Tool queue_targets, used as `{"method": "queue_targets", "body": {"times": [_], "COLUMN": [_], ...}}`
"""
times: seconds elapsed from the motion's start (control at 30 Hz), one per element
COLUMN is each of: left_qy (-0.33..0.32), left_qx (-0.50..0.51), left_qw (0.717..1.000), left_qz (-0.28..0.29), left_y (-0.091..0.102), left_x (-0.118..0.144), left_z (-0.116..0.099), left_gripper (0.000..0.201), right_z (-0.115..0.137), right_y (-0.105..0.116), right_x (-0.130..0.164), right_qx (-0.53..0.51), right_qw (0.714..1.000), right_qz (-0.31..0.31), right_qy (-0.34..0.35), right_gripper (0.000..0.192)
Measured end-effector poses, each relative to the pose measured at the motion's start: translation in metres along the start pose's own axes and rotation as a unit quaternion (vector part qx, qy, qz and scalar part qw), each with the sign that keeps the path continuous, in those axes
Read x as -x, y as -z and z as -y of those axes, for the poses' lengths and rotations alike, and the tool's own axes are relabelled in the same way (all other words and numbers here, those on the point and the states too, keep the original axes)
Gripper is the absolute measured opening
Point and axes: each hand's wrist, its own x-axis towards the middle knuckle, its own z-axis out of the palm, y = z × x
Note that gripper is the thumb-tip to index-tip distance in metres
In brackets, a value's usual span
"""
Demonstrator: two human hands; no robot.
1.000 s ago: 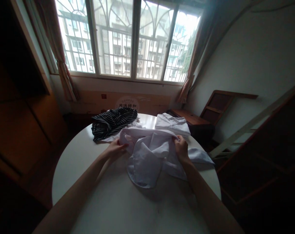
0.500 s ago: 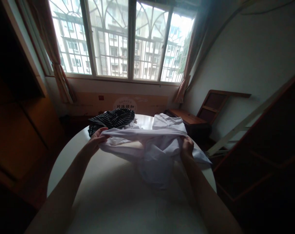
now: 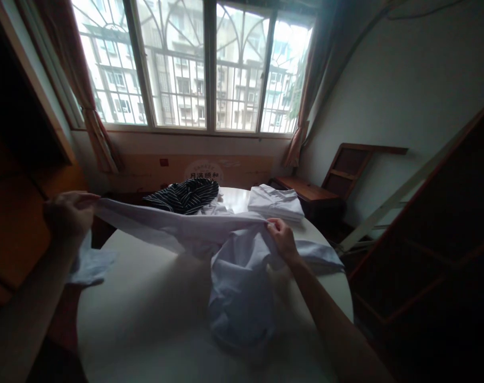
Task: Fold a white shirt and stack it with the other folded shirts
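Note:
A white shirt point(image 3: 242, 282) is stretched between my two hands above a round white table point(image 3: 154, 319). My left hand point(image 3: 70, 213), out past the table's left side, grips one part of it, and a sleeve-like end with a cuff dangles below that hand. My right hand point(image 3: 281, 236) pinches the cloth right of the middle. From there the shirt's body droops toward the tabletop, and another length reaches right to the table's edge. Behind it lie a folded white stack of clothing point(image 3: 276, 201) and a heap of black-and-white striped cloth point(image 3: 186, 196).
A wooden cabinet point(image 3: 305, 190) and a tilted wooden chair-like frame point(image 3: 351, 165) stand beyond the table at right. A pale ladder-like frame point(image 3: 385, 213) leans farther right. Under the barred window point(image 3: 178, 85) is a printed cardboard panel point(image 3: 146, 167).
My left hand has swung far left and slightly up, drawing the shirt out wide. My right hand has shifted left. More of the shirt's body hangs down in front.

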Motion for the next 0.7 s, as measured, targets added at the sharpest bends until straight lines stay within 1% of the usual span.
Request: {"method": "queue_targets", "body": {"times": [0.03,0.07,0.13,0.17,0.23,0.27,0.3,0.33,0.37,0.43,0.47,0.5,0.53,0.57,0.6,0.63,0.67,0.7], "left_qy": [-0.046,-0.084,-0.128,-0.138,-0.115,-0.101,-0.098,-0.1,-0.112,-0.14,-0.151,-0.159,-0.165,-0.17,-0.175,-0.178,-0.174,-0.162], "left_qx": [-0.04,-0.055,-0.022,0.009,0.063,0.077,0.091,0.107,0.129,0.167,0.177,0.179,0.173,0.163,0.152,0.144,0.141,0.146], "left_qw": [0.998,0.993,0.981,0.97,0.936,0.917,0.901,0.89,0.881,0.875,0.875,0.876,0.877,0.877,0.875,0.874,0.873,0.874], "left_qz": [0.026,0.058,0.141,0.199,0.327,0.379,0.414,0.433,0.44,0.432,0.423,0.418,0.417,0.419,0.424,0.429,0.433,0.435], "left_y": [-0.007,-0.014,-0.028,-0.033,-0.039,-0.039,-0.039,-0.04,-0.04,-0.044,-0.047,-0.051,-0.054,-0.058,-0.06,-0.062,-0.062,-0.06], "left_x": [0.006,0.015,0.042,0.057,0.088,0.101,0.112,0.121,0.128,0.137,0.14,0.142,0.143,0.144,0.144,0.144,0.142,0.139], "left_z": [0.002,0.0,-0.011,-0.019,-0.039,-0.049,-0.058,-0.066,-0.073,-0.081,-0.084,-0.085,-0.086,-0.086,-0.086,-0.086,-0.086,-0.085], "left_gripper": [0.018,0.023,0.028,0.028,0.034,0.041,0.046,0.049,0.051,0.049,0.046,0.04,0.031,0.022,0.016,0.016,0.018,0.017], "right_z": [-0.001,-0.002,-0.003,-0.002,0.0,0.003,0.007,0.011,0.015,0.024,0.027,0.03,0.031,0.03,0.029,0.027,0.024,0.022], "right_y": [-0.004,-0.006,-0.009,-0.008,-0.003,0.001,0.006,0.011,0.015,0.022,0.023,0.024,0.023,0.021,0.019,0.017,0.016,0.018], "right_x": [0.002,0.003,0.003,0.002,-0.001,-0.001,-0.001,0.0,0.003,0.014,0.021,0.03,0.038,0.047,0.054,0.06,0.064,0.065], "right_qx": [0.04,0.065,0.074,0.065,0.032,0.009,-0.013,-0.033,-0.048,-0.047,-0.032,-0.009,0.018,0.047,0.074,0.097,0.113,0.12], "right_qw": [0.999,0.997,0.995,0.996,0.997,0.997,0.997,0.997,0.995,0.98,0.963,0.941,0.917,0.898,0.887,0.884,0.889,0.897], "right_qz": [0.025,0.043,0.049,0.036,-0.003,-0.012,-0.007,0.015,0.058,0.183,0.257,0.331,0.39,0.426,0.439,0.435,0.417,0.396], "right_qy": [0.01,0.019,0.039,0.051,0.07,0.074,0.072,0.068,0.063,0.061,0.066,0.075,0.087,0.103,0.122,0.139,0.151,0.154], "right_gripper": [0.027,0.025,0.023,0.023,0.024,0.025,0.025,0.024,0.024,0.025,0.029,0.034,0.039,0.041,0.038,0.029,0.018,0.013]}}
